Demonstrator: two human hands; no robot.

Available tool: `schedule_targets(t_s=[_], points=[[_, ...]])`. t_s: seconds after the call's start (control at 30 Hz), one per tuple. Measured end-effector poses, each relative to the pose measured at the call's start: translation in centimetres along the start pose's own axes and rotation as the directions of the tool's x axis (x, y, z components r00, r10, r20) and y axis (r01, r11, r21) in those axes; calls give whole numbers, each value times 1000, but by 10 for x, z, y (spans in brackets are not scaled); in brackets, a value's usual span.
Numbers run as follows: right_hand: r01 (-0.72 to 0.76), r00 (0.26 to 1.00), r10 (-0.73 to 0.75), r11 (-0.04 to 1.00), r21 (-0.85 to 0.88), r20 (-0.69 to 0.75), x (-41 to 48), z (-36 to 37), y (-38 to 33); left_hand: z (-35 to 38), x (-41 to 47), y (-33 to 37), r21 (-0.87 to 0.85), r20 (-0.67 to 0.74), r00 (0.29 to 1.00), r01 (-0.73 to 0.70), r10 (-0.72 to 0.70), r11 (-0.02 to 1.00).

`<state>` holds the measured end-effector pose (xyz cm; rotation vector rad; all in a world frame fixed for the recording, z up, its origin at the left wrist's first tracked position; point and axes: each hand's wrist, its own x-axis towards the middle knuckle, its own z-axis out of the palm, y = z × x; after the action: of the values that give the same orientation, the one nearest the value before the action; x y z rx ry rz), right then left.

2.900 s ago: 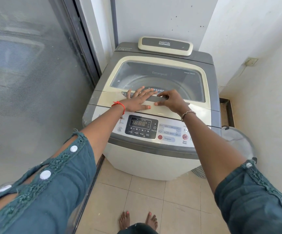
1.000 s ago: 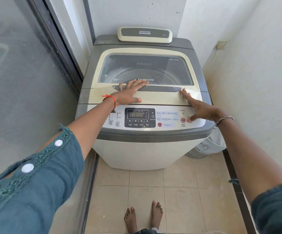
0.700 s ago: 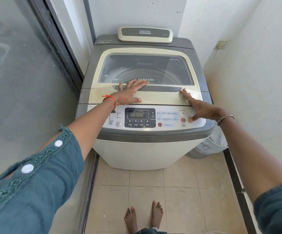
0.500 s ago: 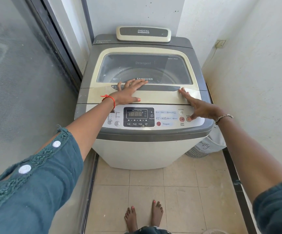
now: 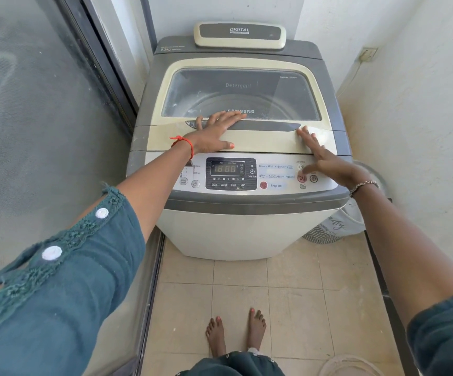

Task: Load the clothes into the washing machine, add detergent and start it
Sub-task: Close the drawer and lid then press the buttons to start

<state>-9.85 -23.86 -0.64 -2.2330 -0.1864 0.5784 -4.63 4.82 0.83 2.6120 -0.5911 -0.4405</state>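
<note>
Left hand point(image 5: 214, 134) flat, fingers straight, on cream plastic lid point(image 5: 268, 142) of grey top-load washing machine point(image 5: 247, 232). Right hand point(image 5: 328, 164), fingers spread open, over glossy ctrl panel point(image 5: 274, 185), thumb nr buttons.

I was looking into a narrow laundry nook of a home. A top-loading Samsung washing machine point(image 5: 236, 229) stood at twelve o'clock against plain white walls point(image 5: 423, 118). A frosted sliding glass door point(image 5: 29, 131) ran along nine o'clock. Beige floor tiles point(image 5: 287, 308) lay under bare feet point(image 5: 236, 332) at six o'clock. A fabric laundry basket point(image 5: 334, 226) sat at two o'clock, with a wall socket point(image 5: 367, 53) at one o'clock.
</note>
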Motion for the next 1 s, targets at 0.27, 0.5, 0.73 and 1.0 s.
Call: schedule_targets(t_s=[0.27,0.5,0.73,1.0], points=[[-64,990,41,983,-171,-132,4,21,-10,-1,0,-1,-17,0,1000,-15,15,1000],[-187,938,121,966,-181,-324,10,68,-49,-1,-2,-1,-23,0,1000,-13,13,1000],[-45,923,-65,961,-273,-380,17,110,-63,1,-2,-1,-2,-29,999,-15,15,1000],[-13,900,-141,937,-350,-412,22,121,-65,4,-3,0,-7,-62,998,-26,26,1000]])
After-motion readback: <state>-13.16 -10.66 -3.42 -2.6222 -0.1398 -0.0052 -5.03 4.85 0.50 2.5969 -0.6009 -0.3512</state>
